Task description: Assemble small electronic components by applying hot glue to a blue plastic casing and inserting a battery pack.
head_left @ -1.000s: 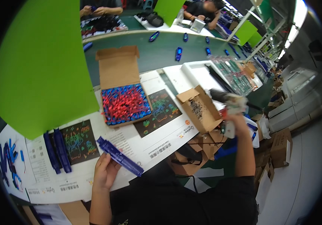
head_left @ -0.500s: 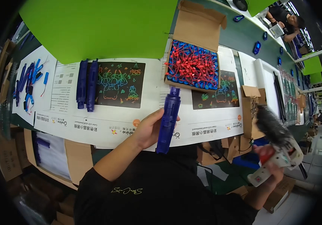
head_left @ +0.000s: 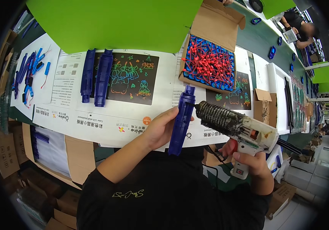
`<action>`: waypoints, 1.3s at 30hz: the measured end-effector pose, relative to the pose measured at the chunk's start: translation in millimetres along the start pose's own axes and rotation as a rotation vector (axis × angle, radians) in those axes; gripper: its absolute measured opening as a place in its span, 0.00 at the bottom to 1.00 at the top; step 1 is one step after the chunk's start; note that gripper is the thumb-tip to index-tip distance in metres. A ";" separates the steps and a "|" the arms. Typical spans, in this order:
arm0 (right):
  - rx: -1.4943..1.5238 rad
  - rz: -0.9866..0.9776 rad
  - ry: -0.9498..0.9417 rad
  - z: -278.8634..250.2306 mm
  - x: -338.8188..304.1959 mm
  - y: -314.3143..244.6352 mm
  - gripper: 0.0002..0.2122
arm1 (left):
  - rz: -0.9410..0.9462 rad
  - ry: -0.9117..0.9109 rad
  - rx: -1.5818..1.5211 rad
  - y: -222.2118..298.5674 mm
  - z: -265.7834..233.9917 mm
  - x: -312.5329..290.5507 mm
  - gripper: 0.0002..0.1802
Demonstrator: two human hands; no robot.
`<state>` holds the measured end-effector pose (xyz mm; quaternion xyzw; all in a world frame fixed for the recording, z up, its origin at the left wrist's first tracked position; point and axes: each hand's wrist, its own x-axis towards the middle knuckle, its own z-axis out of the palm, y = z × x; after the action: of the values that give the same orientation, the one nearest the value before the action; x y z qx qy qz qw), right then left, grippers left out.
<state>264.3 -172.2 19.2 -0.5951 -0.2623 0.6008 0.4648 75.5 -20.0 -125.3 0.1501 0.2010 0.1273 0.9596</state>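
Note:
My left hand (head_left: pixel 162 128) is closed round a dark blue plastic housing (head_left: pixel 180 124), long and narrow, its hollow side facing up. In my right hand (head_left: pixel 251 161) is a worn white glue gun (head_left: pixel 254 134) with a dark coiled barrel and a red trigger. Its nozzle tip is at the housing's upper right part; whether it touches cannot be made out. Dark sticks jut from the gun's back end. Two more blue housings (head_left: pixel 103 78) lie side by side on the printed paper sheet (head_left: pixel 133 115). Beyond my left hand, an open cardboard box (head_left: pixel 182 74) is packed with blue cylinders with red wires.
Blue parts with wires (head_left: pixel 30 76) lie on paper at far left. A green board (head_left: pixel 111 25) covers the table's far side. At right are a small carton (head_left: pixel 264 109) and a white tray (head_left: pixel 277 86). Another person (head_left: pixel 296 27) sits at the far right.
My right hand has brought the glue gun from the right, in and left, so its nozzle is at the housing. My left hand still holds the housing; the view has shifted slightly.

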 end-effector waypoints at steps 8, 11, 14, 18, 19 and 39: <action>-0.220 0.148 -0.014 7.1 -7.5 -4.9 0.07 | -0.003 0.051 0.008 0.2 -3.9 0.9 0.19; -0.498 0.052 -0.089 9.1 -13.5 -5.8 0.07 | 0.015 0.077 0.053 2.1 -0.5 1.3 0.19; -0.345 0.034 0.005 9.8 -11.1 -7.3 0.06 | 0.006 0.049 0.065 1.3 0.0 0.4 0.19; -0.368 0.129 0.146 2.4 -9.0 -6.8 0.07 | 0.022 0.031 0.096 2.0 3.2 -0.3 0.21; -0.470 0.077 0.091 1.0 -10.4 -4.7 0.07 | 0.015 0.028 0.086 1.9 2.8 -0.8 0.21; -0.485 0.075 0.176 -3.6 -9.1 -6.9 0.10 | 0.018 -0.012 0.129 1.1 0.6 -0.7 0.21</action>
<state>268.2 -177.9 28.9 -0.7486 -0.3350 0.4829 0.3069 74.9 -19.3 -124.1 0.2140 0.2016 0.1218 0.9480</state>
